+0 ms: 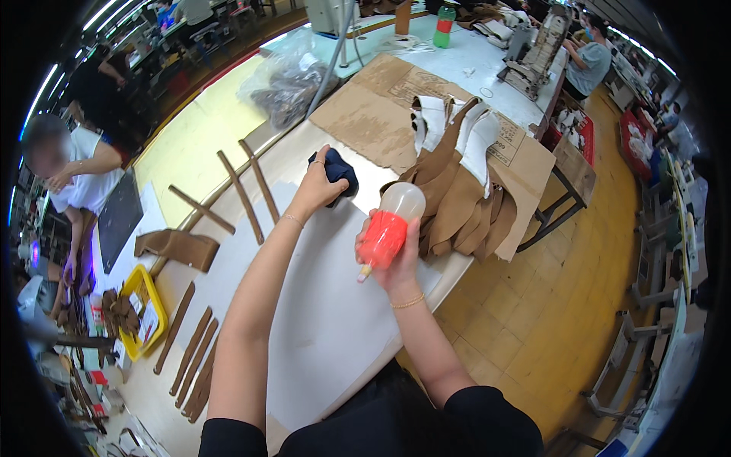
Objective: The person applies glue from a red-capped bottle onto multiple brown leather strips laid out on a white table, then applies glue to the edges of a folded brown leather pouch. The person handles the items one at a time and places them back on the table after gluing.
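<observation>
My left hand (318, 186) is closed around a dark navy cloth (344, 177), pressed to the pale tabletop near the cardboard. In my right hand (403, 266) is a squeeze bottle (383, 238) with a red band and a cloudy, rounded end; it is tilted, its narrow nozzle pointing down and to the left. Just beyond the bottle lies a fanned pile of brown leather pieces (449, 179), some showing white undersides, on a flattened cardboard sheet (362, 99). Brown strips (240, 196) lie on the table left of my left forearm.
A yellow basket (162, 320) of brown scraps stands at the left. Behind are a plastic bag (285, 80), a green bottle (444, 27) and a sewing machine (537, 53). A person in white (87, 164) sits at the left. The table edge drops to a yellow tiled floor (518, 320).
</observation>
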A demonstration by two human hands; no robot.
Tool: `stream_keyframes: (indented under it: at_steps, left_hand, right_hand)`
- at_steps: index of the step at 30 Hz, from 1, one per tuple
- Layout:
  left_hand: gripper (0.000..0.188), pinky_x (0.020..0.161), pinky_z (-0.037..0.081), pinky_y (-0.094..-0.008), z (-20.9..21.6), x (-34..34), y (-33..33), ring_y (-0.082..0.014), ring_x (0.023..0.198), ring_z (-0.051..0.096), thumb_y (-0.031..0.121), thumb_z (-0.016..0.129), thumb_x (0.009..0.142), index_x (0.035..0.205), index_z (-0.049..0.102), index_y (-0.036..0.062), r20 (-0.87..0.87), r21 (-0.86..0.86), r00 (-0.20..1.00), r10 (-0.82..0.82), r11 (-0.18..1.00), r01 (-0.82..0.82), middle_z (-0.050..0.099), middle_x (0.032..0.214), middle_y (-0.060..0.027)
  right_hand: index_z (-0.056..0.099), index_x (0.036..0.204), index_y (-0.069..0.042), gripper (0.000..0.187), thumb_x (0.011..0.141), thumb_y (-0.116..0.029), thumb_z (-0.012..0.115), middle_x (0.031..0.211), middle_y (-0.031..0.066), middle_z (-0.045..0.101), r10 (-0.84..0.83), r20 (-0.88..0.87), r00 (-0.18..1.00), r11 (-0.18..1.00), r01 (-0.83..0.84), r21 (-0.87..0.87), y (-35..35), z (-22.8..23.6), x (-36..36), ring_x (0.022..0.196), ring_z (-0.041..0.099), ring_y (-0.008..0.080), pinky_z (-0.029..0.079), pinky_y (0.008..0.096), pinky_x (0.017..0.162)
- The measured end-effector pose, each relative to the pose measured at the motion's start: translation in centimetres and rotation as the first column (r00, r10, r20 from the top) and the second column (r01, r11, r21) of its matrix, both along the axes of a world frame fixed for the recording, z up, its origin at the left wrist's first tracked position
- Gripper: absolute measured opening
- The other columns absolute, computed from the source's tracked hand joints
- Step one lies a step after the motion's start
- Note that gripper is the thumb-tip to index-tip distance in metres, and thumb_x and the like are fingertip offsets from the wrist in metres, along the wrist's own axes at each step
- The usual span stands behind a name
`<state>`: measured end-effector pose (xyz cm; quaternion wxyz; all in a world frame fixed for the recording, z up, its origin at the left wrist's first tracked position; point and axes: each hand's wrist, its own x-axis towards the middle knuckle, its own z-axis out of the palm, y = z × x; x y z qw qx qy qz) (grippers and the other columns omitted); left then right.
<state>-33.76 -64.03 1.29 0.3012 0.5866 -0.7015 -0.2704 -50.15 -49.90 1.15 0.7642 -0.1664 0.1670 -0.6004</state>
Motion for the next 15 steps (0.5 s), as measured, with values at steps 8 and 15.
stream_keyframes:
  at_steps: [8, 15]
  left_hand:
    - [0.032, 0.081, 0.045, -0.0383, 7.4, -6.1, -3.1, -0.0324, 0.093, 0.056, 0.03, 0.074, 0.074, 0.093, 0.066, 0.0048, 0.364, -0.509, 0.931, -0.013, 0.835, 0.211, 0.056, 0.11, -0.0166]
    - [0.038, 0.086, 0.047, -0.0381, 10.8, -14.1, -3.6, -0.0324, 0.099, 0.059, 0.038, 0.061, 0.087, 0.095, 0.069, 0.0019, 0.401, -0.336, 0.853, -0.334, 0.812, 0.476, 0.059, 0.112, -0.0164]
  right_hand:
    - [0.046, 0.119, -0.007, 0.082, 0.076, -0.076, 0.05, 0.093, 0.0084, 0.055, -0.123, 0.094, 0.988, 0.992, 0.121, 0.026, -0.2, -0.5, -0.5, 0.079, 0.06, 0.0216, 0.05, 0.0342, 0.056]
    - [0.044, 0.119, -0.006, 0.081, 0.078, -0.076, 0.047, 0.093, 0.0085, 0.054, -0.334, 0.062, 0.941, 0.934, 0.339, -0.109, 0.5, 1.0, -2.9, 0.076, 0.059, 0.0233, 0.052, 0.0365, 0.06]
